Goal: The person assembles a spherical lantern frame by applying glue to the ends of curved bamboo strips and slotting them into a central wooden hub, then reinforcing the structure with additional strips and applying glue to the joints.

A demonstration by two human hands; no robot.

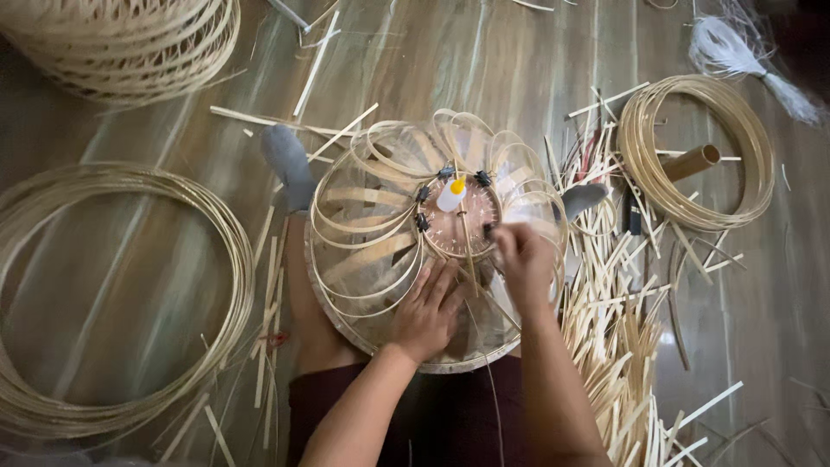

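Observation:
A round bamboo-strip frame point(363, 233) with looped ribs rests between my legs on the floor. Its middle is a small pinkish disc point(467, 227) ringed by several black clips, with a white squeeze bottle with a yellow cap point(451, 195) standing on it. My left hand point(425, 313) lies flat on the near ribs, fingers spread. My right hand point(522, 262) pinches a thin bamboo strip at the disc's right edge. A single upright strip point(468, 251) crosses the disc.
Large coils of thin cane point(130, 285) lie at left, a smaller coil point(692, 147) with a cardboard tube point(692, 162) at right. Loose cut bamboo sticks point(622, 337) pile at right. A woven basket point(130, 43) sits top left, pale fibre bundle point(735, 52) top right.

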